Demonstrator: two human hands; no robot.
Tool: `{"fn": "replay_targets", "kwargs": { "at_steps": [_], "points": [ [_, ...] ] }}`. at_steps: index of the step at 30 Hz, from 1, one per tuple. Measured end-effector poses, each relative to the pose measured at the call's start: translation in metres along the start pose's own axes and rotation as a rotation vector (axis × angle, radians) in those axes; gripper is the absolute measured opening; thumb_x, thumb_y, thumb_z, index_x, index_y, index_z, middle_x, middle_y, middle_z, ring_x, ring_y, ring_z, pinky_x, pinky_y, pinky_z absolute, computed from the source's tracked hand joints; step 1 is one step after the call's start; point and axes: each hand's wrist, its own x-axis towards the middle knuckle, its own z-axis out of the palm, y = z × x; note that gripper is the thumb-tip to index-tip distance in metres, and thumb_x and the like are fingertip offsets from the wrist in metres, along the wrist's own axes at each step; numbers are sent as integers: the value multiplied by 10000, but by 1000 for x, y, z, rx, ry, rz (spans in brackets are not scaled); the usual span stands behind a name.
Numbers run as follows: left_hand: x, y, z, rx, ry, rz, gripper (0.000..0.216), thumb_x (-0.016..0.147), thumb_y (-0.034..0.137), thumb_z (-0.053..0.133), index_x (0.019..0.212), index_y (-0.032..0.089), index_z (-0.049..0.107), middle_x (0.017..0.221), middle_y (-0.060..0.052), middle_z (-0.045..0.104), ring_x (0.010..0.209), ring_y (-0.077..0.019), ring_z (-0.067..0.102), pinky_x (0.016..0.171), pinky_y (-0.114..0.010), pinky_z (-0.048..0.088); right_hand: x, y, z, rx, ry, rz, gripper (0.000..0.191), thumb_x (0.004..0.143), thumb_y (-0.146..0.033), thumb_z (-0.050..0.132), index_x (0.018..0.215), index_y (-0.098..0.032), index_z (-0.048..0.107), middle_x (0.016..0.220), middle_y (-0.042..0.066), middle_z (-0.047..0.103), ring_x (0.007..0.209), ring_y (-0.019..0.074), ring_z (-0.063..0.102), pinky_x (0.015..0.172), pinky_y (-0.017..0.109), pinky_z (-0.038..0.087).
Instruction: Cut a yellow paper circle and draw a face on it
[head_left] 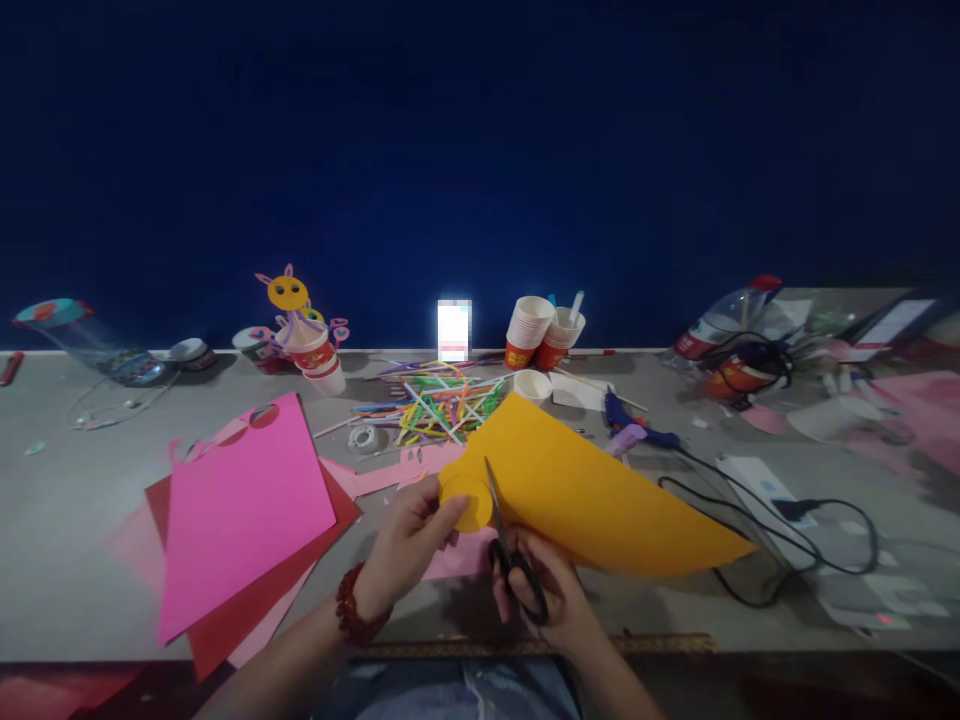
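My left hand (412, 530), with a dark red bead bracelet on the wrist, pinches a yellow paper sheet (577, 490) at its left end. Under my thumb is a round, circle-shaped part (466, 503) of that paper, partly cut round. My right hand (544, 580) has its fingers in the handles of black-handled scissors (504, 520). The blades point up and away from me, against the paper just right of the circle. The sheet spreads out to the right above my right hand. Beneath my hands lies some pink paper (461, 556), mostly hidden.
Pink sheets (247, 520) lie at left over red paper. Colourful straws or sticks (450, 405) lie behind my hands, near stacked paper cups (529, 330) and a cup figure (311, 350). A glue gun (637, 425), black cables and a power strip (765, 500) are at right.
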Motion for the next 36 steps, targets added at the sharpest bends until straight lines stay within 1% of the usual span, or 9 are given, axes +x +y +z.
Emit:
{"fn": "replay_targets", "kwargs": {
  "at_steps": [4,6,8,12,17,20,27,33,36],
  "points": [
    [2,-4,7,97,158,285,275,946,420,567,903,184,700,989,-79,645,933,-202,575,843,-311,474,-3,1,1,92,-47,47,603,735,-784,636,821,-200,510,497,-43,538,317,38,313,302,158,198],
    [3,-7,10,73,151,336,256,960,394,545,962,192,701,1083,-91,642,1025,-222,563,921,-336,453,-4,-3,2,121,-63,66,608,741,-783,630,843,-193,524,505,-32,561,306,34,312,290,155,210],
    [4,-8,12,33,106,293,292,984,400,493,989,186,693,1044,-87,665,961,-212,591,875,-321,471,-5,-8,1,123,-73,85,613,749,-786,619,868,-192,525,520,-24,578,300,36,329,282,155,219],
    [6,-4,7,110,106,248,373,985,448,463,836,175,668,807,-51,663,736,-177,571,699,-270,457,-7,-18,-1,47,-112,131,591,786,-774,588,875,-196,501,569,-4,624,289,37,360,278,153,217],
    [8,7,-3,193,78,279,317,983,385,466,808,186,640,778,-35,647,690,-158,537,654,-246,420,-13,-32,-2,-86,-51,128,534,821,-742,577,822,-223,454,594,-39,606,322,36,345,299,150,259],
    [8,13,-3,213,65,310,285,991,336,461,791,189,600,747,-12,613,668,-140,516,629,-231,393,-15,-41,-5,-197,-21,129,501,833,-714,586,844,-223,489,647,-22,642,359,47,398,322,152,308],
    [8,22,-6,253,58,336,311,991,323,458,714,189,500,686,18,533,622,-119,460,597,-225,354,-10,-52,-18,-94,-146,153,535,825,-733,581,949,-219,497,660,0,676,330,37,395,317,147,293],
    [10,6,-4,52,68,214,313,973,406,503,785,178,606,754,-10,610,673,-135,515,621,-223,417,-7,-45,-12,9,-167,166,584,800,-759,587,911,-188,532,624,10,666,326,34,417,318,137,285],
    [9,-5,-2,-146,41,128,279,938,441,574,938,179,669,909,-43,679,786,-164,597,698,-242,481,-4,-38,-7,18,-145,142,555,802,-729,621,886,-193,503,607,-4,661,334,25,410,329,125,286]
  ]
}}
